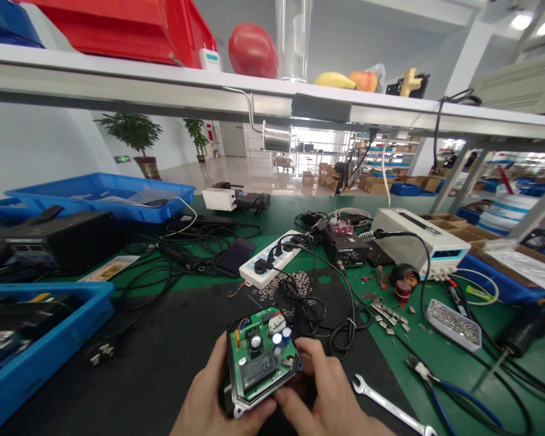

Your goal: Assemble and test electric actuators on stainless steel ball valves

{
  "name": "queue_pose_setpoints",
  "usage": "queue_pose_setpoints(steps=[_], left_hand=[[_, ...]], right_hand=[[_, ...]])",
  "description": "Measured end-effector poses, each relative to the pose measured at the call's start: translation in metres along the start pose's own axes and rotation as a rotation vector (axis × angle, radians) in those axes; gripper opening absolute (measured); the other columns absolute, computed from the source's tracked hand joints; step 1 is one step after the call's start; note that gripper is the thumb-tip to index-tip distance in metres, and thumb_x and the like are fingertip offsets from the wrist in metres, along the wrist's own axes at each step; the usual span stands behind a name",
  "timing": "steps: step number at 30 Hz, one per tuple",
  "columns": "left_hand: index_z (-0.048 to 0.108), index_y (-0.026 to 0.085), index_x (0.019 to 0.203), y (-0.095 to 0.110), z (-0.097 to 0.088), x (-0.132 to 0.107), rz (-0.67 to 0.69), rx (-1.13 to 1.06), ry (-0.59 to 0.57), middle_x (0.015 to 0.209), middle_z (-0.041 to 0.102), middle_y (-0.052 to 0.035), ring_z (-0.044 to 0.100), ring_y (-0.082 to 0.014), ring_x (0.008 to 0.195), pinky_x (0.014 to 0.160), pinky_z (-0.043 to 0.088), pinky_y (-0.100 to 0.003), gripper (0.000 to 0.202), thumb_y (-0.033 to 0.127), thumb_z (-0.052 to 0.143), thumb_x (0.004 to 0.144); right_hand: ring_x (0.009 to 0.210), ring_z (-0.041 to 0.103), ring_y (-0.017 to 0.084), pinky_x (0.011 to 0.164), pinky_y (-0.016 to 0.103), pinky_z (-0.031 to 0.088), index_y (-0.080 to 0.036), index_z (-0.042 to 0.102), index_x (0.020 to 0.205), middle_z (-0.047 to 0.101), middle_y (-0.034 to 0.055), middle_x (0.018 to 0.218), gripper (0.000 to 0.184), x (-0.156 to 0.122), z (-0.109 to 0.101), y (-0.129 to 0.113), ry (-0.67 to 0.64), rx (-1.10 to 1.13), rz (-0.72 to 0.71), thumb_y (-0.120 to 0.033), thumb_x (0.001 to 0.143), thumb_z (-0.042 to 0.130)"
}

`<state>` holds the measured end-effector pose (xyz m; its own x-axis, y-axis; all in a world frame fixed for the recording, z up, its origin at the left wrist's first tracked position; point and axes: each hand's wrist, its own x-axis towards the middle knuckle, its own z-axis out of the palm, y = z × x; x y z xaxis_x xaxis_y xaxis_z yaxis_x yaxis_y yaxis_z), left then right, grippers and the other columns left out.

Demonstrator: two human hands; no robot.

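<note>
We hold the board [260, 358] low over the bench [163, 357]: our left hand [209, 399] clasps its left edge, our right hand [329, 393] pinches its right edge, both grips closed, beside the wrench [390, 407].

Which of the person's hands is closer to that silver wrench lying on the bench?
Right. The right hand sits just left of the wrench, while the left hand is farther away, beyond the circuit board both hands hold.

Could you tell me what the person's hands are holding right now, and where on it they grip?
Both hands hold an open black housing with a green circuit board: the left hand along its left edge and bottom corner, the right hand at its right edge.
</note>
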<state>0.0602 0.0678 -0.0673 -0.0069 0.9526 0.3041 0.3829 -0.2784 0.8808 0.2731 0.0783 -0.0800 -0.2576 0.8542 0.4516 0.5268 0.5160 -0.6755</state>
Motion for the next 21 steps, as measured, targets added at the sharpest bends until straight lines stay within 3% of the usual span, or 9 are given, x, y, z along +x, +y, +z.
queue_pose_setpoints(steps=[3, 8, 12, 15, 18, 21], left_hand=[[0.047, 0.023, 0.140, 0.002, 0.000, 0.000, 0.003, -0.014, -0.011, 0.122, 0.075, -0.0075, 0.075, -0.0297, 0.108, 0.085, 0.065, -0.033, 0.076, 0.045, 0.080, 0.076], [0.035, 0.021, 0.146, -0.004, -0.006, -0.001, 0.021, 0.007, -0.160, 0.124, 0.074, -0.0119, 0.075, -0.0298, 0.108, 0.090, 0.064, -0.037, 0.082, 0.041, 0.080, 0.080], [0.025, 0.019, 0.152, -0.011, -0.004, -0.007, 0.102, 0.133, -0.111, 0.131, 0.070, -0.0159, 0.074, -0.0316, 0.113, 0.095, 0.062, -0.041, 0.098, 0.047, 0.082, 0.077], [0.022, 0.023, 0.153, -0.009, 0.003, -0.011, 0.212, 0.239, -0.038, 0.135, 0.068, -0.0141, 0.071, -0.0320, 0.118, 0.101, 0.060, -0.042, 0.108, 0.049, 0.086, 0.071], [0.022, 0.025, 0.152, -0.003, 0.008, -0.013, 0.290, 0.260, 0.024, 0.134, 0.069, -0.0116, 0.073, -0.0306, 0.116, 0.101, 0.061, -0.040, 0.114, 0.052, 0.090, 0.064], [0.024, 0.025, 0.151, 0.003, 0.009, -0.012, 0.323, 0.240, 0.041, 0.131, 0.069, -0.0105, 0.074, -0.0294, 0.113, 0.100, 0.062, -0.038, 0.113, 0.049, 0.090, 0.062]], right_hand=[[0.084, 0.077, 0.018, 0.061, 0.019, 0.054, -0.024, 0.052, 0.128, 0.079, 0.0020, 0.101, 0.049, 0.000, 0.000, -0.002, 0.004, 0.008, -0.025, -0.032, 0.083, 0.069], [0.080, 0.076, 0.016, 0.069, 0.022, 0.056, -0.024, 0.051, 0.127, 0.078, 0.0009, 0.098, 0.045, -0.001, 0.000, 0.000, 0.061, -0.009, -0.083, -0.029, 0.085, 0.065], [0.077, 0.072, 0.014, 0.073, 0.025, 0.057, -0.021, 0.050, 0.127, 0.073, 0.0033, 0.092, 0.035, 0.001, -0.014, 0.002, 0.179, 0.057, -0.191, -0.029, 0.093, 0.054], [0.078, 0.068, 0.013, 0.074, 0.024, 0.057, -0.019, 0.052, 0.125, 0.068, 0.0037, 0.088, 0.031, 0.010, -0.035, -0.010, 0.291, 0.049, -0.249, -0.023, 0.094, 0.055], [0.075, 0.063, 0.011, 0.065, 0.019, 0.054, -0.019, 0.059, 0.115, 0.063, 0.0041, 0.089, 0.027, 0.024, -0.054, -0.033, 0.217, -0.071, -0.379, -0.017, 0.089, 0.064], [0.073, 0.063, 0.010, 0.060, 0.017, 0.055, -0.019, 0.063, 0.110, 0.060, 0.0048, 0.090, 0.026, 0.033, -0.059, -0.054, 0.103, -0.186, -0.440, -0.019, 0.085, 0.070]])
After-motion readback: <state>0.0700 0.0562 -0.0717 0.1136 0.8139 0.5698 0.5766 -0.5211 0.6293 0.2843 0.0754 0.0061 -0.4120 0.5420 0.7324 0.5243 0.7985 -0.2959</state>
